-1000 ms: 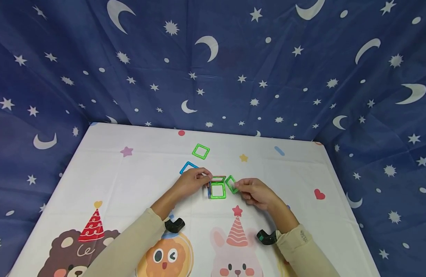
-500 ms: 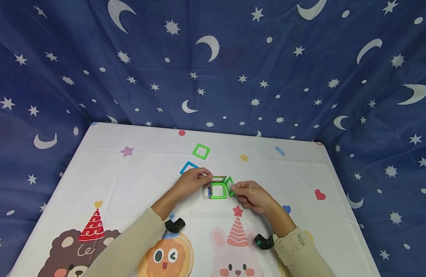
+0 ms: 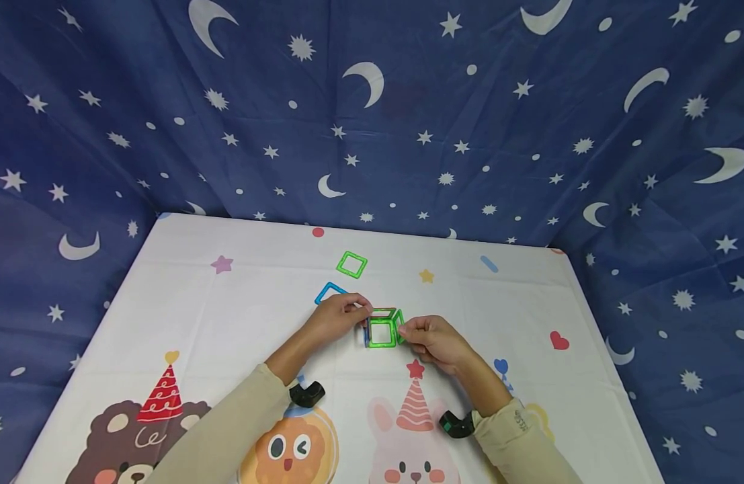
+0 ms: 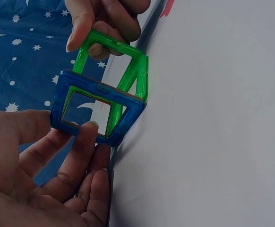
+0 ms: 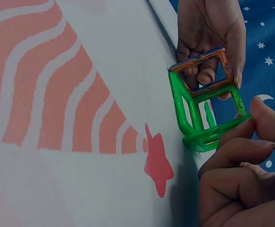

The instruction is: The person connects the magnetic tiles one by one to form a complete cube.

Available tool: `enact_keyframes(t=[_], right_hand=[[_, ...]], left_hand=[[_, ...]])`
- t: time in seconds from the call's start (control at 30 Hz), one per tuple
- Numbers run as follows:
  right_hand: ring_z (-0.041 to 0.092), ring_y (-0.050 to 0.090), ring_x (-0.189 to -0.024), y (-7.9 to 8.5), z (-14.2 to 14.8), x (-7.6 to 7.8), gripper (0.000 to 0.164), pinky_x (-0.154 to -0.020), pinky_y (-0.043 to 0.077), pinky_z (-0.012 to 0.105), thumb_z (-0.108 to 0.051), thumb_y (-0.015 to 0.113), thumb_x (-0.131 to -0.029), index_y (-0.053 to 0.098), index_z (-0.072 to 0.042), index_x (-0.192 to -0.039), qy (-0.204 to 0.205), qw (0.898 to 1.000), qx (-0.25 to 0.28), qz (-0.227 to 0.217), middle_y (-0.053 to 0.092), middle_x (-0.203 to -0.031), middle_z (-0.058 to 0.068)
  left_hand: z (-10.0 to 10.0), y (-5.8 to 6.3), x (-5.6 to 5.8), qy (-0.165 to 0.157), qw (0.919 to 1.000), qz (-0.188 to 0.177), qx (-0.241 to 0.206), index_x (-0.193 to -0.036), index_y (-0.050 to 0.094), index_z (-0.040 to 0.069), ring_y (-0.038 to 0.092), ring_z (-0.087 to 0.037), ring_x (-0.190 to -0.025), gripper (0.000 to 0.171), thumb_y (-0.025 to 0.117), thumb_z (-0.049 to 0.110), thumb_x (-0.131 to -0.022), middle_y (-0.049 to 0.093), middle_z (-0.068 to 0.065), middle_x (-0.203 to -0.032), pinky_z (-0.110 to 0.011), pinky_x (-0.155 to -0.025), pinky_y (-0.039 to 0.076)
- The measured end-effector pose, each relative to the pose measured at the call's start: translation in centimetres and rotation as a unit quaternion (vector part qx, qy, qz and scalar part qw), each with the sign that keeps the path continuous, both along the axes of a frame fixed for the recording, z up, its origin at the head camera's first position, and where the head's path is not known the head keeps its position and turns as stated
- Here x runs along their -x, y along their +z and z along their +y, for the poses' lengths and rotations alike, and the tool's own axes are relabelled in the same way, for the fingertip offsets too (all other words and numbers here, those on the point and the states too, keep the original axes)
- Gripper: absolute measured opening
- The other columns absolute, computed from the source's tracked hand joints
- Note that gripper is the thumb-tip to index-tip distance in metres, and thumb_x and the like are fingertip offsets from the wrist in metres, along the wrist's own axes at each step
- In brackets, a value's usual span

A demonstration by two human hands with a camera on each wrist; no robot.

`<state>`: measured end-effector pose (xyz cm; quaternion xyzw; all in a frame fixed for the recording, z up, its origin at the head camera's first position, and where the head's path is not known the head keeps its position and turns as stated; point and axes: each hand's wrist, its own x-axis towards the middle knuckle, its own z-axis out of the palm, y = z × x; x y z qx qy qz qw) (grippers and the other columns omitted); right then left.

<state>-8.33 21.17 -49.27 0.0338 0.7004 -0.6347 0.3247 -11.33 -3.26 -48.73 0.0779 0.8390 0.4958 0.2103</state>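
Observation:
A small open box of magnetic tiles stands on the table, with a green square tile as its flat base. Along its left side my left hand grips an upright blue tile, thumb and fingers on its frame. A further tile, reddish along its edge, stands at the back. My right hand pinches a green tile between thumb and fingers, upright against the base's right edge. In the left wrist view, the blue tile partly hides the green ones behind it.
A loose green square tile lies farther back on the white printed tablecloth. Just behind my left hand is a blue tile, partly covered by that hand. A dark blue star-patterned curtain hangs behind the table.
My right hand has moved left with its green tile, tilting it from a slant to nearly upright against the base. My left hand has stayed in place.

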Motion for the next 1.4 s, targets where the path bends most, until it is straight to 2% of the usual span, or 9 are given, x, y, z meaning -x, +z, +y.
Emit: enact_keyframes(t=[0.17,0.37,0.6,0.77,1.1,1.3,1.4], right_hand=[[0.014,0.028,-0.045,0.1,-0.2,-0.2,0.042,-0.038,0.021,0.024,-0.026,0.066,-0.088,0.053,0.014,-0.094,-0.01,1.0,0.0,0.01,0.037,-0.057,0.002],[0.013,0.03,-0.046,0.2,-0.6,-0.3,0.047,-0.039,0.022,0.024,-0.03,0.067,-0.086,0.052,0.014,-0.094,-0.028,1.0,0.01,0.007,0.038,-0.058,0.001],[0.014,0.028,-0.046,0.5,-0.7,0.0,0.047,-0.041,0.022,0.025,-0.03,0.067,-0.086,0.052,0.014,-0.095,0.01,0.999,-0.023,0.027,0.034,-0.057,0.0],[0.014,0.026,-0.047,0.6,-0.7,0.2,0.046,-0.042,0.021,0.026,-0.03,0.068,-0.086,0.052,0.012,-0.093,0.033,0.999,-0.034,0.024,0.032,-0.057,0.0],[0.015,0.029,-0.049,1.0,-0.2,-0.1,0.043,-0.044,0.024,0.026,-0.036,0.07,-0.083,0.061,0.003,-0.101,0.014,0.997,-0.071,0.027,0.037,-0.06,0.0],[0.016,0.035,-0.056,1.1,0.2,-0.1,0.027,-0.046,0.028,0.025,-0.024,0.069,-0.085,0.066,-0.002,-0.1,0.011,0.991,-0.109,0.071,0.046,-0.067,0.001],[0.016,0.042,-0.066,2.7,-0.3,-0.2,0.023,-0.053,0.033,0.025,-0.02,0.065,-0.088,0.067,-0.002,-0.101,0.009,0.984,-0.146,0.103,0.056,-0.078,0.004]], left_hand=[[0.2,0.0,0.0,0.001,1.0,0.004,0.002,-0.1,0.067,0.028,0.053,-0.016,-0.074,0.021,0.056,0.044,-0.091,0.069,0.002,-0.08,-0.031,-0.066,0.038],[0.2,-0.1,0.0,-0.003,1.0,0.004,0.004,-0.101,0.067,0.028,0.055,-0.015,-0.077,0.022,0.056,0.044,-0.091,0.069,0.004,-0.08,-0.031,-0.069,0.039],[0.1,0.0,-0.1,-0.012,0.9999,0.007,-0.006,-0.104,0.067,0.022,0.055,-0.015,-0.077,0.025,0.054,0.041,-0.093,0.069,0.002,-0.081,-0.031,-0.069,0.039],[0.0,0.1,-0.2,-0.014,0.9999,0.001,-0.009,-0.106,0.067,0.02,0.055,-0.016,-0.075,0.029,0.054,0.042,-0.092,0.07,0.0,-0.082,-0.031,-0.067,0.039],[0.0,-0.2,0.0,-0.009,0.9999,0.007,-0.006,-0.099,0.067,0.028,0.056,-0.014,-0.076,0.02,0.056,0.043,-0.092,0.069,0.004,-0.078,-0.03,-0.07,0.04],[-0.2,-0.4,0.0,-0.007,0.9998,-0.01,-0.015,-0.095,0.066,0.028,0.055,-0.016,-0.074,0.018,0.058,0.043,-0.09,0.068,-0.001,-0.077,-0.031,-0.07,0.04],[-0.3,-0.5,0.1,-0.009,0.9996,-0.016,-0.023,-0.087,0.067,0.024,0.054,-0.016,-0.072,0.02,0.06,0.043,-0.089,0.066,-0.004,-0.076,-0.031,-0.068,0.04]])
